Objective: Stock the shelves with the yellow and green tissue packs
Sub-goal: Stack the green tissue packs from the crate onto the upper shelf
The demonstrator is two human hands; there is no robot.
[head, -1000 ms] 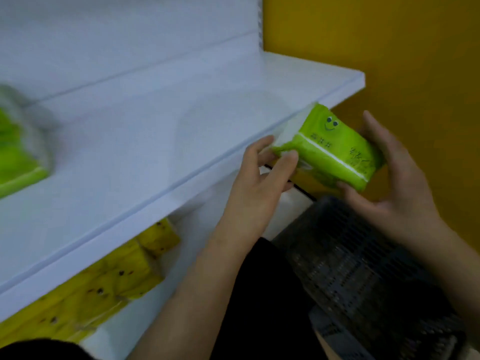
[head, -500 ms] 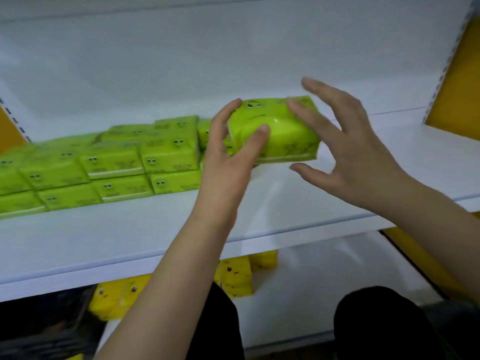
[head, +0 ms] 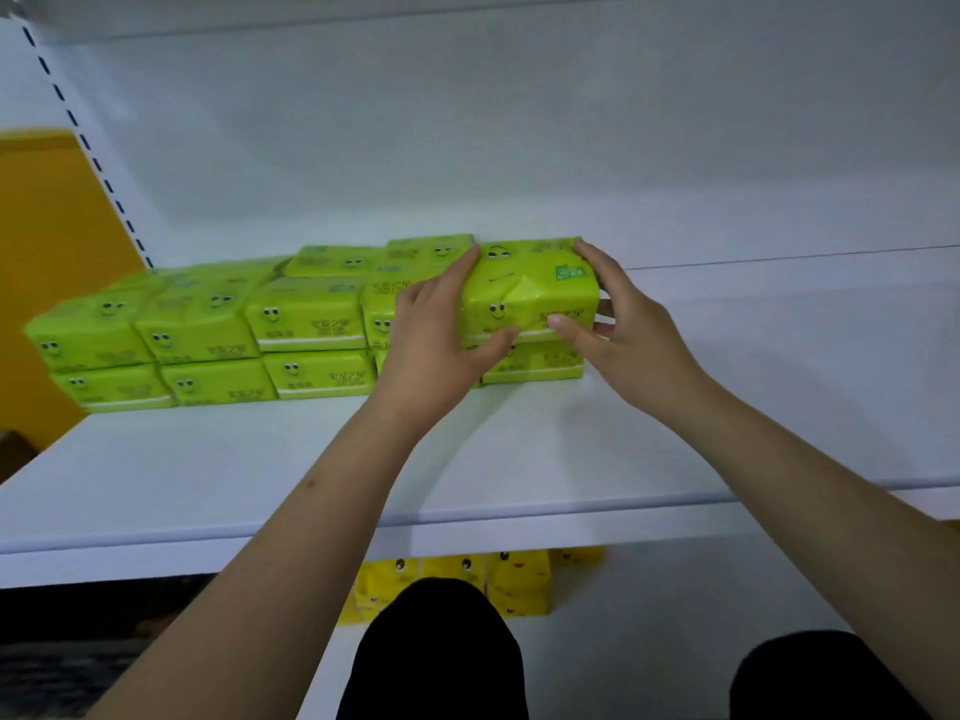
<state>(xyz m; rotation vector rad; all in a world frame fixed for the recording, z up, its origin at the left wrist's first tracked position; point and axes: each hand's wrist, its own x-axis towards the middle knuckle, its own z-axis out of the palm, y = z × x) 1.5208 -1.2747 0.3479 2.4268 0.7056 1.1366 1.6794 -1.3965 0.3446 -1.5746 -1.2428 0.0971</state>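
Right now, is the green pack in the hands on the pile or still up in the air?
On the pile: the green tissue pack sits on another green pack, with no gap showing.

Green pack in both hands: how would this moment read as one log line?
step: placing | item: green tissue pack atop end of green row | left hand, right hand both grip it | yellow packs below

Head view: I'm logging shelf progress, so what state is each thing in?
Held green pack: on the stack's right end, gripped by both hands.
Green stack: two layers.
Yellow packs: lower shelf.
Left hand: gripping.
Right hand: gripping.
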